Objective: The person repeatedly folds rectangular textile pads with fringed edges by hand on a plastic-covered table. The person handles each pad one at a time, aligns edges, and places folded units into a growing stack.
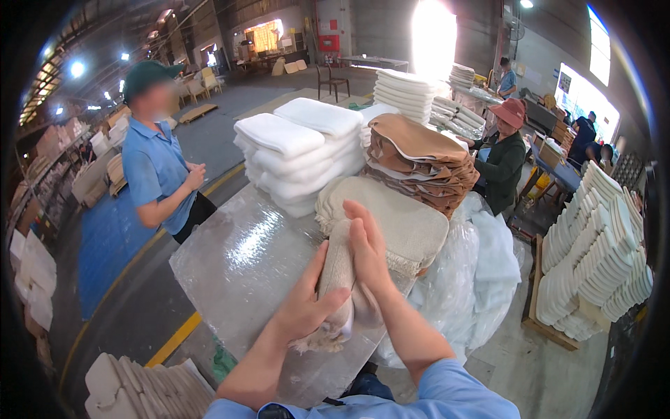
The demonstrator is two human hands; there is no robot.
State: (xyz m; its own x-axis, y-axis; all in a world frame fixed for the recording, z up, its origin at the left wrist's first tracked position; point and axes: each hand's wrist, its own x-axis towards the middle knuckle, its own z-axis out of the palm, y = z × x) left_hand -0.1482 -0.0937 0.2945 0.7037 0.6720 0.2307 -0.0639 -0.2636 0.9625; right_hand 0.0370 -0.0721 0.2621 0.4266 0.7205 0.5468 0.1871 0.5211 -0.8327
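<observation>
A beige woven fabric piece with a frayed lower edge (337, 269) stands folded lengthwise between my hands, over the near part of the table. My left hand (307, 302) grips its left side, thumb across the front. Along its right side my right hand (368, 244) presses with the fingers together and pointing away from me. The fold hides what lies inside, though a whitish layer shows near the bottom. Just beyond my hands lies a stack of flat beige fabric pieces (398, 216) with rounded corners and frayed edges.
Plastic film covers the table (237, 244). White padding stacks (296, 140) and brown covers (419, 150) stand at its far side. Bagged white material (474, 272) hangs at the right, near a pallet of cushions (593, 244). One person (153, 153) stands left, another (502, 153) far right.
</observation>
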